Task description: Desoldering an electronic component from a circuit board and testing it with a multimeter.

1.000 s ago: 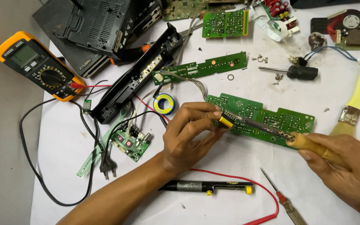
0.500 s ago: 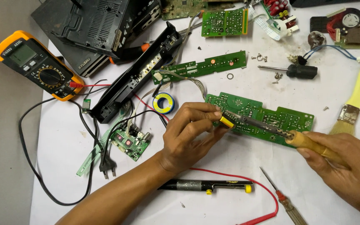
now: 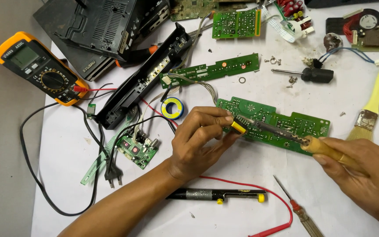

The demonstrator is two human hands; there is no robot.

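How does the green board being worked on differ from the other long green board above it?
The worked board is wider and lies tilted down to the right; the upper strip board is narrower and tilts up to the right. The left hand and the soldering iron held by the right hand meet at the worked board; nothing touches the strip board but its wires. Both are long and green.

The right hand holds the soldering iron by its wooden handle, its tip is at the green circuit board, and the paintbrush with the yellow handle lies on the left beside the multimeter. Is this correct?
Not quite. In the head view the paintbrush lies on the right, near the right hand, far from the multimeter. The soldering iron and the circuit board are as you say.
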